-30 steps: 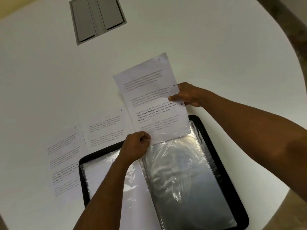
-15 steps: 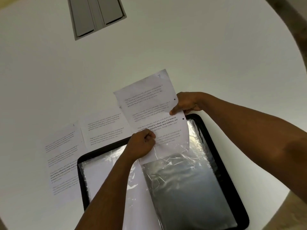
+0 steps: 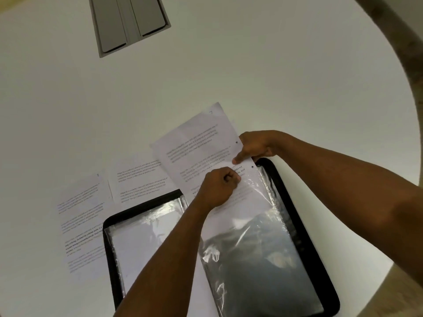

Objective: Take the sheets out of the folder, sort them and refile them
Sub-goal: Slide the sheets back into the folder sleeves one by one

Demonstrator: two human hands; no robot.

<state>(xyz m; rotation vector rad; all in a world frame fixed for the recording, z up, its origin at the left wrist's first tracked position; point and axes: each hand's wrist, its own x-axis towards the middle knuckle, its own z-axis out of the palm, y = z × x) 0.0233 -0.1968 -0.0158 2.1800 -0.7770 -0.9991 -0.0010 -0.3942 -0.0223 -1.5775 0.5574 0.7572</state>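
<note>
A black folder lies open on the white table, with clear plastic sleeves on both halves. A printed sheet with two punch holes is partly inside the right-hand sleeve; its upper half sticks out past the folder's top. My right hand pinches the sheet's right edge between the holes. My left hand is closed on the sleeve's top edge over the sheet's middle. Two more printed sheets lie flat to the left: one just above the folder, one further left.
A grey hatch with two flaps is set into the table at the back. The table's curved edge runs down the right side, with floor beyond it.
The sheet has slid down and deeper into the right sleeve. Both hands moved down with it, my left hand shifting right onto the sleeve's mouth.
</note>
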